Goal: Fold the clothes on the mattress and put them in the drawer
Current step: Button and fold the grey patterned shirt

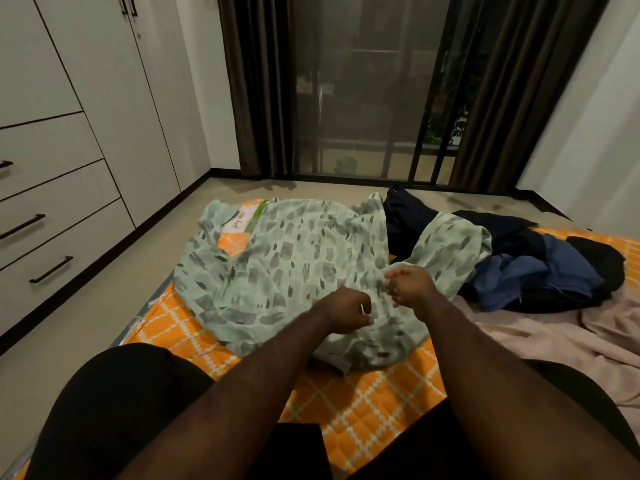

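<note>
Curled fingers [396,273] of left hand [348,311] and right hand [410,284], side by side, pinching a fold of the pale green patterned garment [294,265], spread beyond them across the orange mattress [363,403]. Right of the fingers, heaped dark clothes [540,268]; far left, closed drawers [52,237].

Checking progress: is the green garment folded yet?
Spread, not folded: green garment lies rumpled over mattress; left hand and right hand pinch it.
</note>
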`<state>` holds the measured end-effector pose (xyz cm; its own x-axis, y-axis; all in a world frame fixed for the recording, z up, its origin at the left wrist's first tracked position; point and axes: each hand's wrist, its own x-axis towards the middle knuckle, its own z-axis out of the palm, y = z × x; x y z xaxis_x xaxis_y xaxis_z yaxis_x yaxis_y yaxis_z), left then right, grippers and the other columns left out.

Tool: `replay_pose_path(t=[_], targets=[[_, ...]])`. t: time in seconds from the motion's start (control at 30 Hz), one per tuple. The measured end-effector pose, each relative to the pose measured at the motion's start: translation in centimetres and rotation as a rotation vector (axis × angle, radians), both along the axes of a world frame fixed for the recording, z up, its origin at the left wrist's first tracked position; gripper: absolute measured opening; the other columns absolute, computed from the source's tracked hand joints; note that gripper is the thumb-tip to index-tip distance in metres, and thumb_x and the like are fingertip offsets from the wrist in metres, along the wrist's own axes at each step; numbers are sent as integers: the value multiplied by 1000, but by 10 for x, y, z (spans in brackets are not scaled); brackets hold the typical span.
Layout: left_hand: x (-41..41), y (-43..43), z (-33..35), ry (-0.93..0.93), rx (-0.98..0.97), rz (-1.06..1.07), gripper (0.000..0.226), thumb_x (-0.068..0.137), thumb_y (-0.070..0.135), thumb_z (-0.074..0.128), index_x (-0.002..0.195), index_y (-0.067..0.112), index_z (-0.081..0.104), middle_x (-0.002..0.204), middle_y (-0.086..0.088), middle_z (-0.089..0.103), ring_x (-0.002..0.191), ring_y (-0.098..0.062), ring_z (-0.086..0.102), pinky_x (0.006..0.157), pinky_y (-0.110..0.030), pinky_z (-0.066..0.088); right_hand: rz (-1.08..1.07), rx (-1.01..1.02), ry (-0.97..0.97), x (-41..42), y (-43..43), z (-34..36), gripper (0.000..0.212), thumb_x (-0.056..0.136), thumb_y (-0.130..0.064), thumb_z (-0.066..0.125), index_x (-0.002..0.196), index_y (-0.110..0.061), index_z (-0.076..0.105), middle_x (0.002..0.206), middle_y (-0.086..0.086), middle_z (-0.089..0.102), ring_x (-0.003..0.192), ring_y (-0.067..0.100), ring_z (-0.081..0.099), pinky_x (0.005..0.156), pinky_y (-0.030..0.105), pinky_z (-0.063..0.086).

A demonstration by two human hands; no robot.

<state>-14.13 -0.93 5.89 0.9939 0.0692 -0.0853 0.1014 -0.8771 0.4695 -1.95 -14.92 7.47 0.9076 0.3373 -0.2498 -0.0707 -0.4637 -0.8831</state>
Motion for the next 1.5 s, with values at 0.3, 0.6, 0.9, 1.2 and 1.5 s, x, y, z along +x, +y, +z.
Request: replay_pose_path(t=[0.3, 0.6, 0.9, 1.2, 1.5], targets=[[47, -21, -26, 23, -82, -9, 48, 88, 41, 75, 127, 17, 63, 128, -10, 60, 114, -24, 59, 91, -35, 49, -818, 84, 297, 83, -43, -32, 87, 79, -40, 80, 150, -10, 39, 151, 14, 43, 133, 37, 49, 109, 50, 44], [59, -13, -24, -82, -290, 122, 46, 91, 36, 75, 129, 14, 63, 120, -2, 63, 102, -13, 58, 76, -22, 46, -569, 466, 224, 62, -11, -29, 43, 72, -10, 80, 112, -10, 66, 105, 15, 72, 91, 35, 71, 84, 53, 61], [48, -12, -33, 104, -379, 101, 84, 78, 56, 82, 145, 18, 47, 136, -9, 59, 115, -23, 62, 89, -32, 53, -336, 797, 299, 46, 17, 10, 41, 70, -13, 74, 109, -5, 63, 87, 12, 66, 70, 26, 66, 67, 41, 57], [16, 26, -35, 470, -333, -132, 69, 94, 51, 66, 152, 21, 43, 144, -5, 57, 121, -20, 60, 104, -35, 50, -383, 908, 350, 73, 30, -4, 29, 68, -25, 76, 91, -11, 64, 78, 2, 64, 68, 19, 64, 62, 29, 55], [26, 37, -35, 198, -338, -65, 54, 89, 67, 62, 123, 25, 70, 115, 4, 71, 100, -12, 68, 91, -37, 57, -486, 839, 127, 85, 40, -3, 23, 88, -24, 72, 110, -19, 71, 113, 7, 74, 100, 25, 72, 85, 41, 61]])
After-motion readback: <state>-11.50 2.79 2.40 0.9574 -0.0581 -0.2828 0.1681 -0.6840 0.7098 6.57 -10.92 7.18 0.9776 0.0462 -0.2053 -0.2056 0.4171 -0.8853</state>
